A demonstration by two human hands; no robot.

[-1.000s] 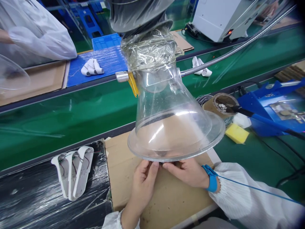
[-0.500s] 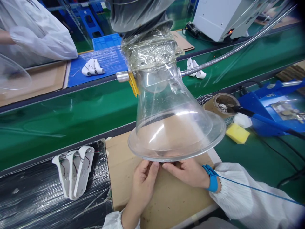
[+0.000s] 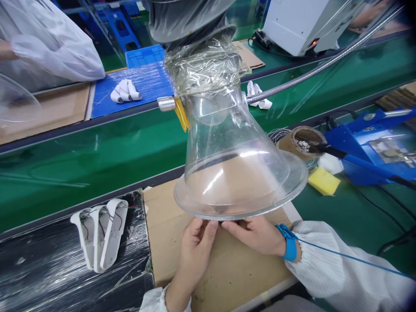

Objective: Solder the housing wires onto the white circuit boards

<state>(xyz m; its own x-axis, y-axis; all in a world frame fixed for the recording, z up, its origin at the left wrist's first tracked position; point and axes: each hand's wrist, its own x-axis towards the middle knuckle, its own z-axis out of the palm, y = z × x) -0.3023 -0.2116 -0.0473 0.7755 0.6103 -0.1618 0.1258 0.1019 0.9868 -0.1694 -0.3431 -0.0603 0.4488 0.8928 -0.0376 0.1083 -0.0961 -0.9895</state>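
Observation:
My left hand (image 3: 195, 249) is closed, thumb and fingers pinched together just below the rim of a clear plastic fume hood (image 3: 238, 182). Across from it, my right hand (image 3: 256, 234) also has its fingers closed, with a blue wrist strap (image 3: 290, 243) and cord on the wrist. The fingertips of both hands meet near the hood's front edge. Whatever they grip is hidden there. Beneath them lies a brown cardboard sheet (image 3: 224, 273). Three white curved plastic shells (image 3: 99, 236) with thin wires rest on black wrapped film to the left.
A green conveyor belt (image 3: 81, 164) runs behind, with white parts (image 3: 259, 95) on it. At right are a brown pot (image 3: 300, 141), a yellow sponge (image 3: 324, 181) and a blue soldering stand (image 3: 373, 147). A co-worker's white sleeve (image 3: 58, 47) shows at upper left.
The white parts on the belt have shifted left behind the hood. Another person's hand has come into view at upper right. My hands look nearly still.

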